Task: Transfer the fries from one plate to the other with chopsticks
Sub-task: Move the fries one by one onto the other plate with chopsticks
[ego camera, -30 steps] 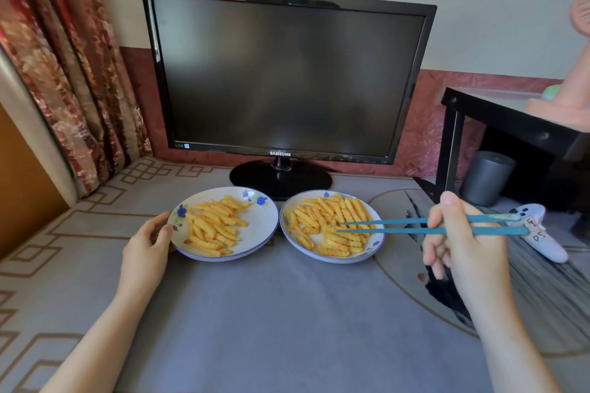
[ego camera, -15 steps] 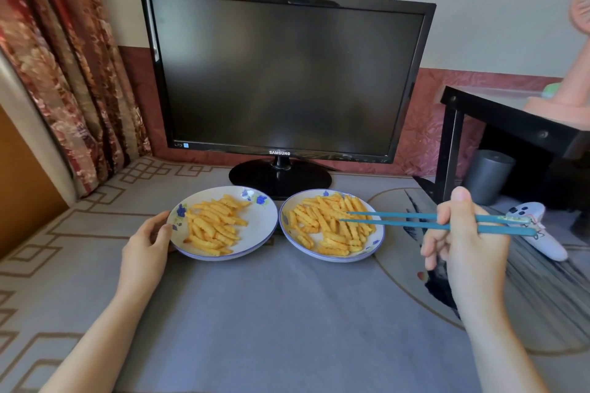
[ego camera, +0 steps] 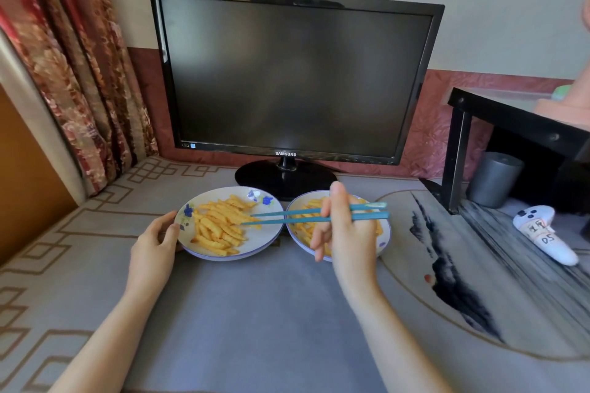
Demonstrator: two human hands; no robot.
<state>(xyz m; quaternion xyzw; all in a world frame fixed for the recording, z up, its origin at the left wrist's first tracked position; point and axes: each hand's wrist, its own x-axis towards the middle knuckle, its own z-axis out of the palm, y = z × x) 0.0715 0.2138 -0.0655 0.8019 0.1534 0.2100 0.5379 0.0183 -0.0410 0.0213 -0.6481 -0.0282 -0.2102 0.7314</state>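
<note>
Two white plates with blue flowers sit side by side in front of a monitor. The left plate point(ego camera: 255, 246) carries a heap of fries point(ego camera: 220, 223). The right plate point(ego camera: 384, 233) also holds fries point(ego camera: 301, 226), mostly hidden behind my right hand point(ego camera: 344, 230). That hand grips a pair of teal chopsticks point(ego camera: 303, 215), whose tips reach over the left plate's fries and seem to pinch a fry there. My left hand point(ego camera: 153, 249) holds the left plate's near-left rim, thumb on the edge.
A black Samsung monitor point(ego camera: 293, 76) stands right behind the plates on its round base point(ego camera: 284, 177). A black side table point(ego camera: 510, 124), a grey cylinder point(ego camera: 493, 179) and a white controller point(ego camera: 542, 233) are at the right. Curtains point(ego camera: 70, 67) hang at the left.
My right hand has swung left with the chopsticks, from beside the right plate to over it. The tips went from the right plate's fries to the left plate's. My left hand stayed put.
</note>
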